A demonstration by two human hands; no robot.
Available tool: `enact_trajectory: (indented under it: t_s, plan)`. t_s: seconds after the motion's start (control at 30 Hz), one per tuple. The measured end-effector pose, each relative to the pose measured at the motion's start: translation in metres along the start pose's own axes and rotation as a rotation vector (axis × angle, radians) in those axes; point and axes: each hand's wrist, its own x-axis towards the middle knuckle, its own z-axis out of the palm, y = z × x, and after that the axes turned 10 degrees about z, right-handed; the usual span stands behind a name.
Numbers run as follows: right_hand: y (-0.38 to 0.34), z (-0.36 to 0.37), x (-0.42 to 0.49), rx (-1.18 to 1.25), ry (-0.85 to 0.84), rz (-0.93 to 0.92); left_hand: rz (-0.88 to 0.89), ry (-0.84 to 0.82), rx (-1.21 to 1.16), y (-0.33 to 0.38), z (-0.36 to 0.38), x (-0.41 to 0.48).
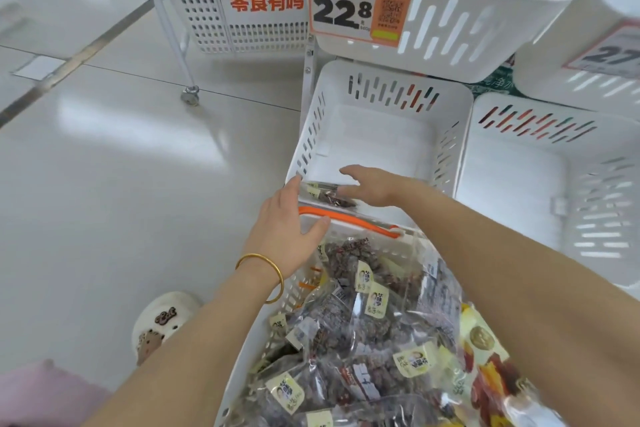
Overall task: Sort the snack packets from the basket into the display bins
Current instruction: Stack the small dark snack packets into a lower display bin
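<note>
A white basket [242,350] with an orange handle [349,218] sits in front of me, heaped with several clear packets of dark snacks [367,329]. One clear snack packet [329,196] lies at the near edge of a white display bin [381,87]. My left hand [287,229] reaches over the basket's far rim, fingers straight, its fingertips by the packet's left end. Over the bin's near edge my right hand [374,185] hovers with spread fingers, beside the packet's right end and holding nothing.
More white display bins stand to the right [568,184] and above [485,28], one with an orange price tag [360,7]. A wheeled white rack [194,10] stands on the pale floor at the back left. My slippered foot [162,322] shows at the lower left.
</note>
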Motion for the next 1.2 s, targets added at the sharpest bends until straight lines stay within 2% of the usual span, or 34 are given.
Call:
enact_trajectory:
  t_s: [0.17,0.23,0.37,0.47,0.5,0.57,0.67,0.8,0.87,0.93,1.0,1.1,1.2]
  plan:
    - [0.029,-0.022,-0.086,0.255,0.247,-0.012,0.001,0.016,0.017,0.002,-0.003,-0.001]
    - [0.047,-0.015,-0.122,0.238,0.326,0.023,0.008,0.023,0.017,0.005,-0.004,-0.001]
    - [0.065,0.011,-0.171,0.148,0.181,0.089,0.137,0.166,0.142,0.013,-0.005,-0.009]
    - [0.067,0.021,-0.183,0.13,0.19,0.037,0.293,0.262,0.311,0.024,0.0,-0.018]
    - [0.068,0.024,-0.184,0.132,0.208,0.011,0.339,0.247,0.35,0.029,0.004,-0.022]
    - [0.069,0.029,-0.186,0.119,0.231,-0.025,0.368,0.116,0.391,0.041,0.013,-0.029]
    - [0.07,0.037,-0.184,0.012,0.298,0.034,0.239,-0.085,0.358,0.051,0.023,-0.039]
    - [0.067,0.043,-0.19,-0.073,0.501,0.103,0.059,-0.122,0.274,0.064,0.028,-0.049]
    - [0.067,0.042,-0.197,0.11,0.37,0.033,-0.058,-0.223,0.174,0.07,0.028,-0.052]
    - [0.069,0.041,-0.205,0.277,0.117,-0.002,-0.132,-0.316,0.117,0.073,0.028,-0.054]
    - [0.074,0.045,-0.207,0.187,0.017,-0.014,-0.166,-0.354,0.092,0.074,0.028,-0.056]
    - [0.076,0.059,-0.204,0.058,0.169,-0.018,-0.193,-0.375,0.005,0.076,0.024,-0.061]
    - [0.08,0.06,-0.205,0.166,0.346,-0.037,-0.217,-0.313,-0.207,0.082,0.019,-0.067]
